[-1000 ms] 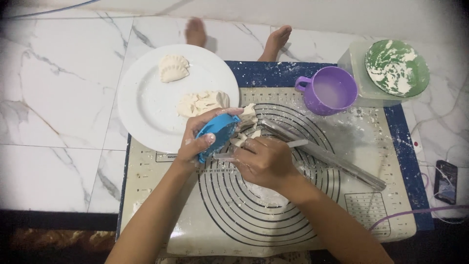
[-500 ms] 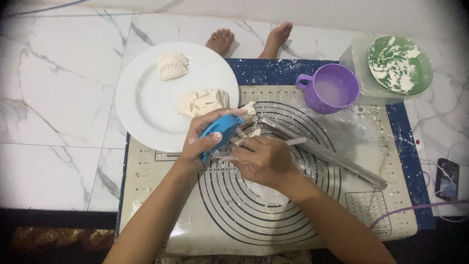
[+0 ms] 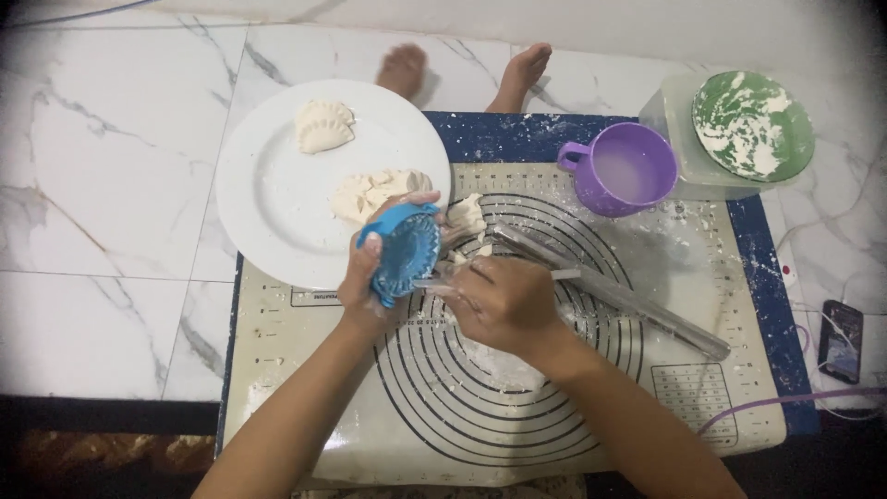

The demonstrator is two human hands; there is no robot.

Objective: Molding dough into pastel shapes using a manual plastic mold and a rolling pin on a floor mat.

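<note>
My left hand (image 3: pixel 365 286) grips a blue dumpling press (image 3: pixel 402 251), held folded and tilted over the near edge of a white plate (image 3: pixel 277 212). My right hand (image 3: pixel 499 300) is closed beside the press and holds a thin clear tool (image 3: pixel 564 273) that points right. Small bits of dough (image 3: pixel 467 217) lie just beyond the hands. On the plate sit a shaped dumpling (image 3: pixel 323 125) and a rough lump of dough (image 3: pixel 374 191). Everything rests on a floured baking mat (image 3: pixel 517 407) with printed circles.
A clear rolling pin (image 3: pixel 628 300) lies diagonally on the mat to the right. A purple cup (image 3: pixel 628 171) stands at the mat's far edge, a floured green lid on a container (image 3: pixel 753 125) beyond it. A phone (image 3: pixel 839 340) lies at right. Another person's bare feet (image 3: pixel 462 74) rest on the marble floor.
The blue press has tipped up in my left hand and shows its round face. One of the other person's feet has shifted a little to the right.
</note>
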